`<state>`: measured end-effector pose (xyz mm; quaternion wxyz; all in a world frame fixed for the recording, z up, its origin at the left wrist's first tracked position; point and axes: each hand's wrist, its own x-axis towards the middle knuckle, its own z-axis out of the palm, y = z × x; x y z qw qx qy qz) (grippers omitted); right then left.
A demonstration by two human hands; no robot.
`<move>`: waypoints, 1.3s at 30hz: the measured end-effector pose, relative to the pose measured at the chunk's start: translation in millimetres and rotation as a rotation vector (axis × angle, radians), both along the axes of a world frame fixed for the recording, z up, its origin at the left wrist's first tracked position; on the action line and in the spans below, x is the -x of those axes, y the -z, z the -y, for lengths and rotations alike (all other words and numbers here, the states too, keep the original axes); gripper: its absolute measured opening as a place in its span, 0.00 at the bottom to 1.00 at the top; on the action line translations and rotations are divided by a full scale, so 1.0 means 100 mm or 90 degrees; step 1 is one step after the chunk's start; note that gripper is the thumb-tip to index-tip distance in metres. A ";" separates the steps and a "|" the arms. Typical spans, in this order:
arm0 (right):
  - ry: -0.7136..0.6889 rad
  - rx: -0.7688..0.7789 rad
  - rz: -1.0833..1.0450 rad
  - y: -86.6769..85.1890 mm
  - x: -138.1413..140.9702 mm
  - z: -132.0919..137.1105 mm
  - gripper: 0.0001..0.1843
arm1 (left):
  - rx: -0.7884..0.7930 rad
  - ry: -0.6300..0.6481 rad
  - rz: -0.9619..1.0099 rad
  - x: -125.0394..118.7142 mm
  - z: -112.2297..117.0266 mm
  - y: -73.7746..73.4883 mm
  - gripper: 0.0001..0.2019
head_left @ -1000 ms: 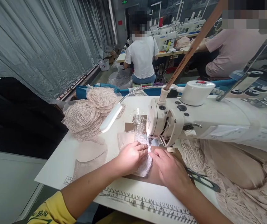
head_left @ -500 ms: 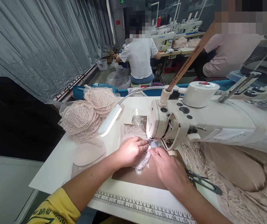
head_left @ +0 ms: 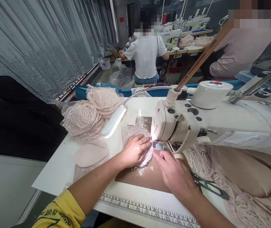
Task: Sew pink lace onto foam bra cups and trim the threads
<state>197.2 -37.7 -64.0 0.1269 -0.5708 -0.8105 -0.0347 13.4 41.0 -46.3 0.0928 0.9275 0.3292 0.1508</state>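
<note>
My left hand (head_left: 135, 151) presses down on a pale lace piece (head_left: 135, 131) that lies under the needle of a white sewing machine (head_left: 197, 126). Its fingers are curled together on the lace. My right hand (head_left: 173, 172) rests just right of it on the brown plate (head_left: 147, 180), fingertips pinching the lace edge close to the presser foot. The needle itself is hidden by the machine head.
A stack of lace cups (head_left: 88, 115) sits at the table's back left beside the machine's lamp (head_left: 113, 122). Black thread snips (head_left: 208, 186) lie right of my wrist. Beige lace fabric (head_left: 244, 183) piles at right. Two people sew at tables behind.
The lace piece has fed further back under the machine head, with less of it before my hands. Both hands stay on it by the presser foot.
</note>
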 end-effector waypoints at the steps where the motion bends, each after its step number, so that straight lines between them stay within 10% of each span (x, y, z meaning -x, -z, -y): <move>1: 0.002 0.004 -0.002 -0.01 0.00 0.01 0.26 | 0.002 -0.008 -0.006 0.01 0.01 0.01 0.21; 10: -0.019 -0.010 -0.100 -0.03 -0.03 0.05 0.21 | 0.101 -0.124 -0.047 0.10 0.05 -0.07 0.23; 17: -0.107 -0.006 -0.259 -0.03 -0.11 0.09 0.18 | 0.342 0.208 0.068 0.38 0.34 -0.36 0.18; 22: -0.182 0.000 -0.259 -0.03 -0.10 0.09 0.20 | 0.267 0.024 0.250 0.35 0.33 -0.33 0.14; 26: -0.185 0.011 -0.165 -0.04 -0.08 0.10 0.18 | 0.300 -0.074 0.124 0.24 0.13 -0.28 0.17; 31: -0.151 0.014 -0.140 -0.04 -0.11 0.10 0.16 | 0.458 -0.028 0.090 0.14 -0.01 -0.23 0.03; 39: -0.146 0.020 -0.157 -0.03 -0.12 0.10 0.16 | 0.675 0.041 0.194 0.23 -0.08 -0.17 0.20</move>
